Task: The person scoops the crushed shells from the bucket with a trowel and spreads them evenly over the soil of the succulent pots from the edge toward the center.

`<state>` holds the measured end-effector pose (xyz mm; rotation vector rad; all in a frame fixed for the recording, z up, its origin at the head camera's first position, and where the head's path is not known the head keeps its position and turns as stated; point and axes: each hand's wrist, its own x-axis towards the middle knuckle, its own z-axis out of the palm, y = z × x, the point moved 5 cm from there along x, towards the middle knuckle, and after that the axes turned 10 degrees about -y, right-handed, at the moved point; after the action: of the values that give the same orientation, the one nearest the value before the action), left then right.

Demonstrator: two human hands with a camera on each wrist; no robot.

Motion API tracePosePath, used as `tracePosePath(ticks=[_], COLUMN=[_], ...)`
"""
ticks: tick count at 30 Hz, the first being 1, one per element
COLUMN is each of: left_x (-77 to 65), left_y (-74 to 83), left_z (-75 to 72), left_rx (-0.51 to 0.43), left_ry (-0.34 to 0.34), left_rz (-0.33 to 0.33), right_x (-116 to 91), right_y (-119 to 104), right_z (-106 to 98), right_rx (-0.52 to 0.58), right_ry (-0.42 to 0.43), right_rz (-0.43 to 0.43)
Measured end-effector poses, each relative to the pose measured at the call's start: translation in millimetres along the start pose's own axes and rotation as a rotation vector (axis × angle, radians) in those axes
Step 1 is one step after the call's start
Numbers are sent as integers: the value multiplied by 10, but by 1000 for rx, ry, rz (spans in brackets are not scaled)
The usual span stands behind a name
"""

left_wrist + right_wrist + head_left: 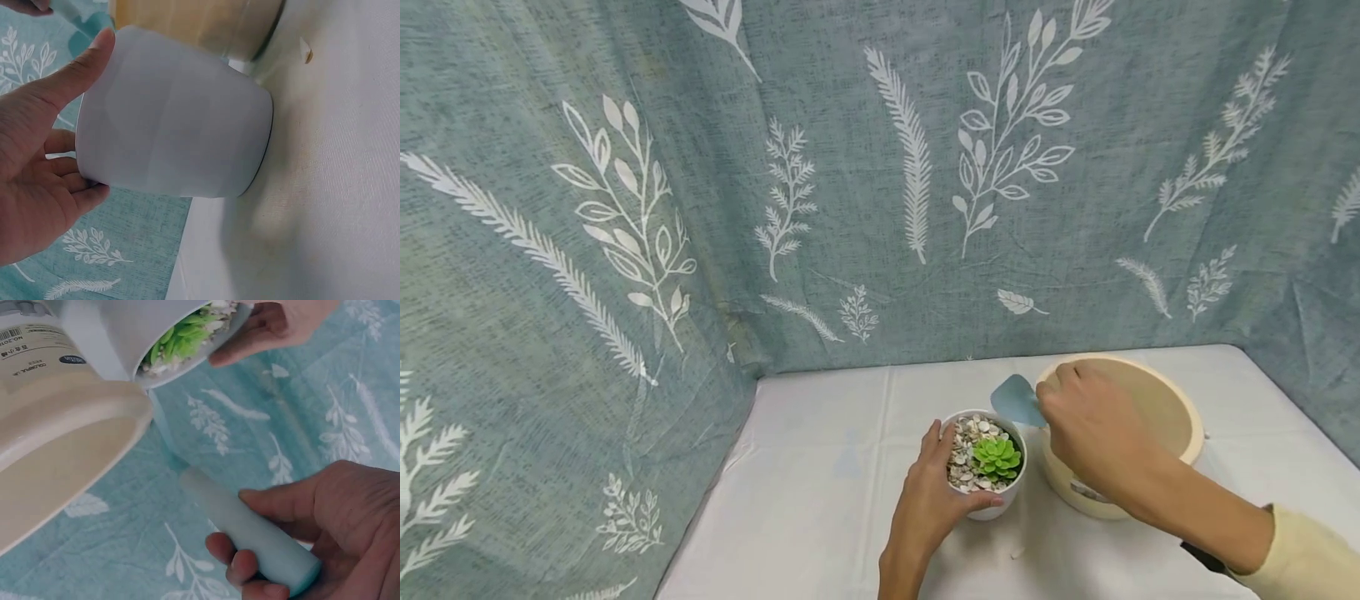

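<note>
A white flower pot (991, 510) stands upright on the white cloth. Small pale stones (964, 454) fill its top around a green succulent (997, 458). My left hand (925, 492) grips the pot at its rim, thumb on the near side and fingers on the far side. My right hand (1097, 425) holds a small light-blue trowel, its fingers wrapped around the thick handle (244, 528) in the right wrist view. The trowel's blade (1015, 400) hangs between the pot and the cream bucket (1187, 417), close to the pot's back right rim.
The cream bucket stands right of the pot, under my right forearm; a printed label (37, 347) shows on its side. A small pale chip (1017, 552) lies on the white tablecloth (820, 492) near the pot. A leaf-patterned curtain (850, 208) hangs behind and along both sides.
</note>
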<state>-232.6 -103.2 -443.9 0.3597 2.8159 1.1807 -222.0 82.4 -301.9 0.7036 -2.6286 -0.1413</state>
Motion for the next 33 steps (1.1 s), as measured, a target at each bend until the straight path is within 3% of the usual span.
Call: tracePosePath(ticks=[4,8,11,14,16,18,22,26,31,33], left_x=[-6,-13,-15,-15,-9,-3,4,-5,-10,-11], left_y=[13,-2,-44,-102,-130,-152,-185,-188,-189,-210], left_z=[9,9,-20,-81,-125,-160,-169,-117,-77,-69], left_rx=[-7,-21,-35,-46,-41,-41,-52,-68,-80,-101], left_ry=[5,-13,-23,-17,-9,-4,-14,-25,-30,-31], left_rz=[-1,-13,-28,-43,-43,-37,-29,-29,-28,-41], right_x=[-147,-366,-503,-518,-466,-367,-151,-54,-116,-180], right_y=[207,552,820,1033,1124,1168,1161,1196,1242,1215], right_z=[-137,-252,-231,-62,109,300,661,923,1105,1100], right_rx=[80,158,217,287,330,389,513,515,439,406], right_ry=[79,129,39,-178,-306,-416,-495,-469,-362,-275], right_rz=[88,237,363,434,409,332,83,-84,-139,-149])
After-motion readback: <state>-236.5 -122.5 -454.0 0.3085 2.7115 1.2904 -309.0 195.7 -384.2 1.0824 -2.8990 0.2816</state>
